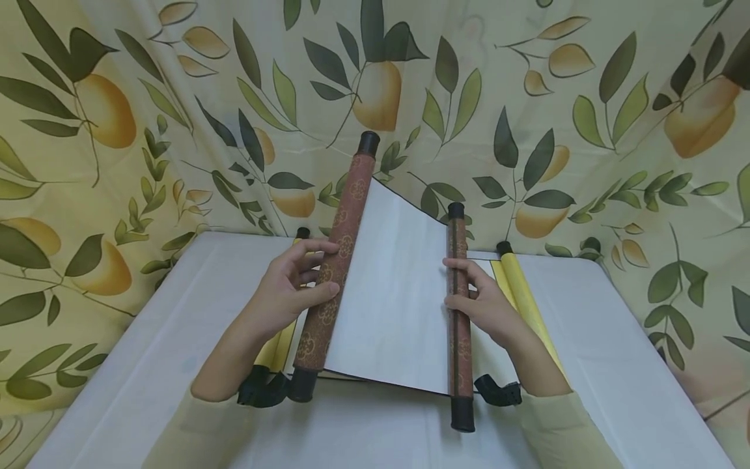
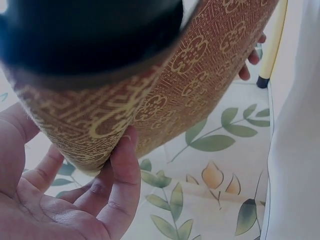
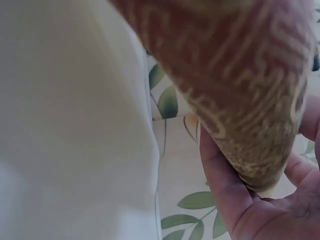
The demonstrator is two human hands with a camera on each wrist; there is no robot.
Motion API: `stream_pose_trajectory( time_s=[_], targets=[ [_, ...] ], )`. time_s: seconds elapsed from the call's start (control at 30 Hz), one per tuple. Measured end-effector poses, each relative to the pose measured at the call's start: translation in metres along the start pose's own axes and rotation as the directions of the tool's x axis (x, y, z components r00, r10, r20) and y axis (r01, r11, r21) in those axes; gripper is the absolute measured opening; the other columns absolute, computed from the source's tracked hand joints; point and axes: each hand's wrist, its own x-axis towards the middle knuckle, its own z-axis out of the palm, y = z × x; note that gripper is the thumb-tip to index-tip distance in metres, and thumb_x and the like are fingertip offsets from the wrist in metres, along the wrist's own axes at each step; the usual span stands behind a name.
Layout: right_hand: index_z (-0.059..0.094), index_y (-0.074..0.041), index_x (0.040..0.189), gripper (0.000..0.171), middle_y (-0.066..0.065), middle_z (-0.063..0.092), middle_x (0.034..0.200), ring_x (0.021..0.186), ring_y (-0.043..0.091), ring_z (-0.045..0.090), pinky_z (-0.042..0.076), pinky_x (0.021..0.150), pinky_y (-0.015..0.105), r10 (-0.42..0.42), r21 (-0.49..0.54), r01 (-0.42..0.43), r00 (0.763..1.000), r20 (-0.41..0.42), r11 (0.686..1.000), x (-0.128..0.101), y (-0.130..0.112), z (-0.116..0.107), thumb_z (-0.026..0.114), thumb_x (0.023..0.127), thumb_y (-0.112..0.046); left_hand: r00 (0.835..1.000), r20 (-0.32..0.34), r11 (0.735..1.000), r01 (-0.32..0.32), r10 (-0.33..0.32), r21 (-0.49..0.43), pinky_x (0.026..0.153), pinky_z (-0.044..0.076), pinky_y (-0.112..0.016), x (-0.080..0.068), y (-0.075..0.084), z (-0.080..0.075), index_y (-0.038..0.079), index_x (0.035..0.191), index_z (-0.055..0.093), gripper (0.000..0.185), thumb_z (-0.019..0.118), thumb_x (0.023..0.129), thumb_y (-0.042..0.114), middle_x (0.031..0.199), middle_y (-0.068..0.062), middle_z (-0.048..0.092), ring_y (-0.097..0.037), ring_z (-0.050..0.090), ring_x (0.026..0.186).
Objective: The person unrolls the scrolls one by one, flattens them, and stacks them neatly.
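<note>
A partly unrolled scroll [image 1: 392,293] with a white face is held up and tilted between both hands. My left hand [image 1: 287,286] grips its thicker roll [image 1: 351,202] of red-brown brocade, thumb in front. On the other side, my right hand [image 1: 489,303] pinches the thinner roll [image 1: 461,352] near its middle. Black knobs cap both rolls. In the left wrist view, the fingers curl around the gold-patterned brocade [image 2: 195,75]. The right wrist view shows the right fingers and thumb on either side of the brocade roll [image 3: 240,85].
Beneath the held scroll, a yellow-backed scroll [image 1: 530,306] lies spread on the white table [image 1: 609,339], mostly hidden. Black curved pieces show by the left wrist [image 1: 263,387] and the right wrist [image 1: 498,391]. A fruit-and-leaf patterned cloth [image 1: 422,39] hangs behind the table.
</note>
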Motion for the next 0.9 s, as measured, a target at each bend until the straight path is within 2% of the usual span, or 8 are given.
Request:
stream_pose_trajectory(
  time_s=[0.13, 0.27, 0.5, 0.7, 0.8, 0.9],
  targets=[
    [0.040, -0.015, 0.150, 0.064, 0.013, 0.021, 0.159, 0.124, 0.038, 0.043, 0.050, 0.089, 0.039, -0.011, 0.001, 0.011, 1.000, -0.009, 1.000, -0.0007, 0.0008, -0.0010, 0.061, 0.091, 0.000, 1.000, -0.005, 1.000, -0.005, 0.005, 0.014, 0.089, 0.051, -0.043, -0.0010, 0.0003, -0.0021, 0.019, 0.135, 0.054, 0.051, 0.072, 0.089, 0.008, 0.143, -0.003, 0.050, -0.032, 0.055, 0.125],
    [0.040, -0.015, 0.150, 0.063, 0.013, 0.022, 0.159, 0.122, 0.038, 0.046, 0.052, 0.087, 0.038, -0.012, 0.009, 0.012, 1.000, -0.005, 1.000, -0.0008, 0.0011, -0.0021, 0.063, 0.092, -0.003, 1.000, -0.008, 1.000, -0.023, 0.023, 0.012, 0.090, 0.051, -0.044, -0.0019, 0.0001, -0.0038, 0.016, 0.136, 0.053, 0.052, 0.072, 0.088, 0.005, 0.143, -0.004, 0.050, -0.033, 0.054, 0.126],
    [0.041, -0.016, 0.150, 0.064, 0.012, 0.023, 0.160, 0.126, 0.034, 0.041, 0.048, 0.089, 0.039, -0.012, -0.046, 0.012, 1.000, -0.015, 0.999, -0.0010, 0.0011, -0.0039, 0.060, 0.091, 0.000, 0.999, -0.006, 0.999, -0.033, 0.033, 0.004, 0.087, 0.053, -0.041, -0.0035, -0.0004, -0.0053, 0.016, 0.135, 0.054, 0.051, 0.072, 0.088, 0.005, 0.142, -0.004, 0.050, -0.031, 0.055, 0.125],
    [0.040, -0.016, 0.150, 0.063, 0.013, 0.025, 0.158, 0.117, 0.038, 0.050, 0.054, 0.083, 0.039, -0.004, -0.037, 0.004, 1.000, -0.004, 0.999, -0.0014, 0.0010, -0.0047, 0.064, 0.093, -0.004, 1.000, -0.002, 1.000, -0.027, 0.027, 0.002, 0.087, 0.052, -0.042, -0.0048, 0.0008, -0.0063, 0.018, 0.135, 0.054, 0.050, 0.072, 0.089, 0.006, 0.143, -0.002, 0.050, -0.030, 0.054, 0.125],
    [0.041, -0.016, 0.149, 0.062, 0.013, 0.024, 0.159, 0.121, 0.038, 0.047, 0.052, 0.086, 0.042, -0.015, -0.063, 0.015, 1.000, -0.009, 0.998, -0.0011, 0.0014, -0.0053, 0.063, 0.093, -0.004, 1.000, -0.005, 1.000, -0.027, 0.027, 0.004, 0.088, 0.052, -0.042, -0.0054, 0.0011, -0.0064, 0.017, 0.135, 0.054, 0.051, 0.072, 0.089, 0.006, 0.143, -0.003, 0.050, -0.030, 0.054, 0.126],
    [0.041, -0.014, 0.149, 0.062, 0.012, 0.022, 0.162, 0.131, 0.036, 0.037, 0.045, 0.095, 0.047, -0.026, -0.084, 0.025, 0.999, -0.019, 0.996, -0.0026, 0.0013, -0.0071, 0.059, 0.092, -0.001, 1.000, -0.005, 1.000, -0.031, 0.031, 0.006, 0.089, 0.051, -0.042, -0.0062, 0.0018, -0.0065, 0.016, 0.136, 0.053, 0.052, 0.072, 0.088, 0.005, 0.144, -0.003, 0.050, -0.031, 0.052, 0.130]
  ],
)
